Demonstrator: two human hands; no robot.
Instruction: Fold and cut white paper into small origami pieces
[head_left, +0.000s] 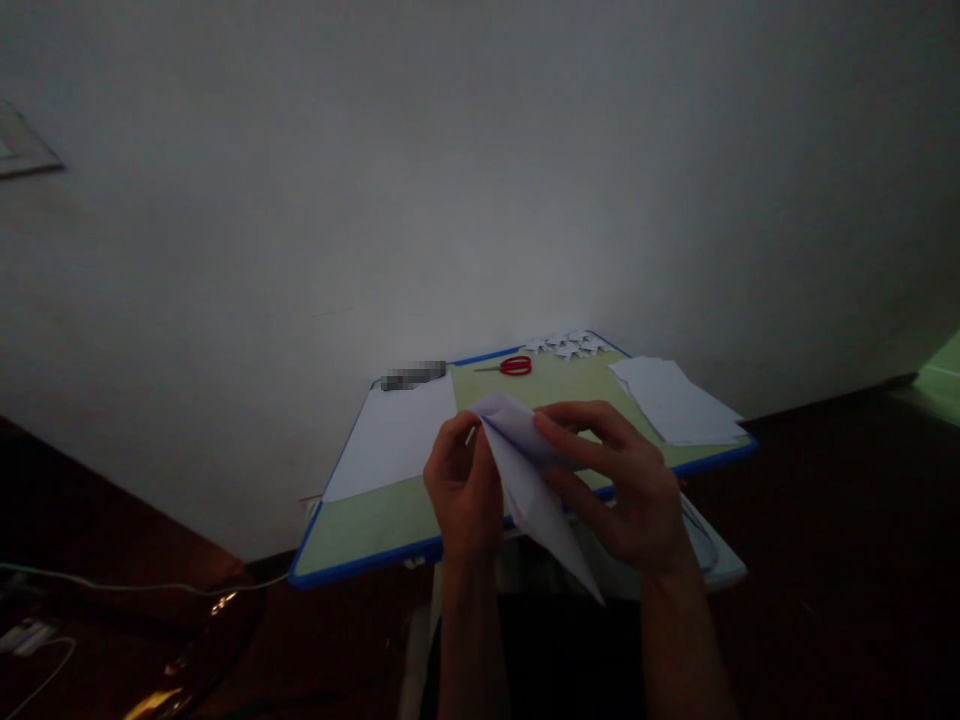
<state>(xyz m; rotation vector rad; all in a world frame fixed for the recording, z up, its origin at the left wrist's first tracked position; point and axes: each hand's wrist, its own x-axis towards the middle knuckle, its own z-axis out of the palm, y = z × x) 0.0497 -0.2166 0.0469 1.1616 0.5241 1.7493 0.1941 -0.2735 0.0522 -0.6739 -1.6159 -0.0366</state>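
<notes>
Both my hands hold a folded white paper point(536, 495) in the air above the near edge of a small green table with a blue rim point(360, 570). My left hand point(463, 490) pinches the paper's left side, fingers curled closed. My right hand point(626, 490) grips the right side, its fingers pressed across the fold. The paper tapers to a point that hangs down toward me.
On the table lie a white sheet point(397, 435) at the left, a stack of white sheets point(679, 400) at the right, red-handled scissors point(514, 366) at the back and several small folded paper pieces point(566, 345). A white wall rises behind. Cables point(112, 585) run over the dark floor at the left.
</notes>
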